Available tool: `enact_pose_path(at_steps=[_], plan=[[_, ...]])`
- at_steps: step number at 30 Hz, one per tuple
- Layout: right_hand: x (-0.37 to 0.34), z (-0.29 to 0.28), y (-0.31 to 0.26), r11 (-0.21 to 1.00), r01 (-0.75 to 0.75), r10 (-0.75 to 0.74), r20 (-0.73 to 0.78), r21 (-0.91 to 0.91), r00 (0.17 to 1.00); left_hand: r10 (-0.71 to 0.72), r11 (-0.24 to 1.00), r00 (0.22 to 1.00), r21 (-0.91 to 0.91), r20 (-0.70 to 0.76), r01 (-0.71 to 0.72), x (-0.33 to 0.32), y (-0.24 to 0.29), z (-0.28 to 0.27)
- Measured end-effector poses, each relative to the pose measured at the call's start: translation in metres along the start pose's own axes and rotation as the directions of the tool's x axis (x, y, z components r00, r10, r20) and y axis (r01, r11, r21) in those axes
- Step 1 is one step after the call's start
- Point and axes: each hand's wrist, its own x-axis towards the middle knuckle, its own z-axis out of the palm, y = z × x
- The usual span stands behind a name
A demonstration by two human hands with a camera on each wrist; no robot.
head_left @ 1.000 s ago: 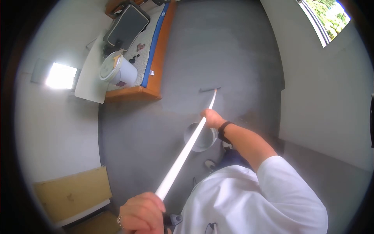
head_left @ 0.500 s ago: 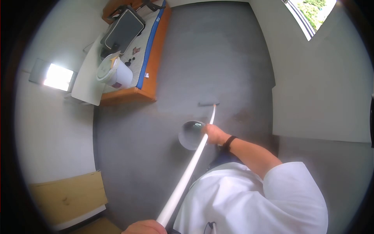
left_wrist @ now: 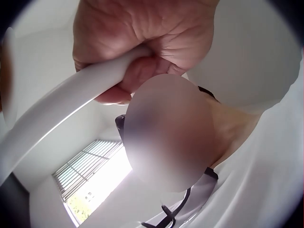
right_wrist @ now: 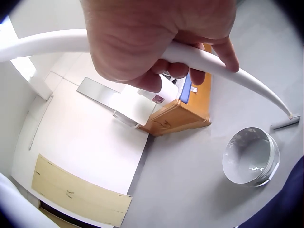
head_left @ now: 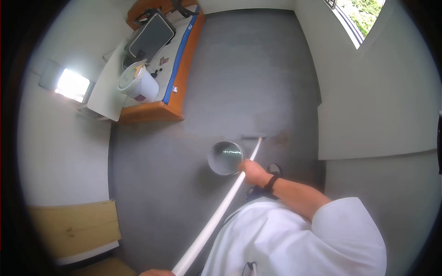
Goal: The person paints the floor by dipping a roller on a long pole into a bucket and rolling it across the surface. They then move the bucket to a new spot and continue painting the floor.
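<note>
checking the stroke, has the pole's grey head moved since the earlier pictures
Yes, toward the person: the grey head, first just beyond the bed's near end, now lies nearer than that end.

Counted: one left hand (left_wrist: 145,33), one right hand (head_left: 253,171), one white pole (head_left: 217,210), one grey head (head_left: 251,136) at its end. Containers number two: one floor bucket (head_left: 215,158), one white tub (head_left: 148,87). Beds: one wooden bed (head_left: 154,113).

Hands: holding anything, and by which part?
White pole: left hand grips it near the upper end; right hand farther down, toward the grey head.
</note>
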Motion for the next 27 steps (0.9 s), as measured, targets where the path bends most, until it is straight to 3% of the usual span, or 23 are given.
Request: enact_pose_path(at_steps=[4, 7, 13, 14, 16, 17, 19, 20, 21, 22, 23, 24, 25, 26, 27], plan=[[-0.005, -0.017, 0.031, 1.0, -0.026, 0.025, 0.088, 0.004, 0.996, -0.014, 0.999, 1.0, 0.037, -0.024, 0.015, 0.016, -0.026, 0.022], [0.001, -0.04, 0.045, 0.997, -0.077, 0.075, 0.1, 0.012, 0.992, -0.071, 0.997, 0.995, 0.017, 0.075, 0.07, 0.053, -0.041, 0.043], [0.047, -0.08, 0.088, 0.997, -0.077, 0.081, 0.139, -0.028, 0.987, -0.037, 0.999, 0.992, 0.009, -0.117, 0.038, 0.091, -0.085, 0.073], [0.056, -0.087, 0.091, 0.993, -0.099, 0.109, 0.176, -0.062, 0.978, -0.191, 0.948, 0.969, 0.228, -0.155, 0.223, 0.099, -0.085, 0.076], [0.064, -0.098, 0.095, 0.995, -0.095, 0.098, 0.129, -0.025, 0.987, -0.43, 0.617, 0.847, 0.583, -0.313, 0.528, 0.116, -0.08, 0.081], [0.069, -0.103, 0.096, 0.992, -0.123, 0.125, 0.13, -0.026, 0.984, -0.495, 0.366, 0.76, 0.692, -0.422, 0.623, 0.125, -0.079, 0.084], [0.074, -0.104, 0.104, 0.99, -0.145, 0.144, 0.088, -0.001, 0.986, -0.516, 0.084, 0.665, 0.74, -0.54, 0.667, 0.137, -0.086, 0.089], [0.078, -0.103, 0.108, 0.989, -0.145, 0.144, 0.089, 0.0, 0.986, -0.466, 0.483, 0.76, 0.59, -0.453, 0.647, 0.143, -0.097, 0.093], [0.079, -0.105, 0.106, 0.985, -0.162, 0.163, -0.013, 0.056, 0.986, -0.369, 0.794, 0.84, 0.336, -0.396, 0.507, 0.148, -0.108, 0.098], [0.079, -0.107, 0.105, 0.978, -0.175, 0.188, -0.114, 0.111, 0.976, -0.243, 0.962, 0.892, 0.022, -0.383, 0.271, 0.152, -0.116, 0.101], [0.075, -0.11, 0.104, 0.967, -0.208, 0.226, -0.126, 0.146, 0.966, -0.243, 0.962, 0.891, 0.02, -0.384, 0.271, 0.153, -0.118, 0.098], [0.069, -0.113, 0.103, 0.968, -0.208, 0.226, -0.127, 0.142, 0.966, -0.114, 0.985, 0.97, 0.104, -0.214, 0.139, 0.154, -0.118, 0.091], [0.061, -0.115, 0.104, 0.973, -0.17, 0.187, -0.106, 0.155, 0.977, 0.017, 0.987, 1.0, 0.161, -0.024, -0.013, 0.156, -0.119, 0.087], [0.053, -0.116, 0.104, 0.977, -0.132, 0.148, -0.085, 0.168, 0.985, 0.024, 0.987, 0.999, 0.157, -0.021, -0.021, 0.157, -0.118, 0.085], [0.047, -0.107, 0.11, 0.992, -0.066, 0.075, -0.076, 0.109, 0.994, 0.123, 0.975, 0.991, 0.179, 0.057, -0.131, 0.154, -0.116, 0.086]])
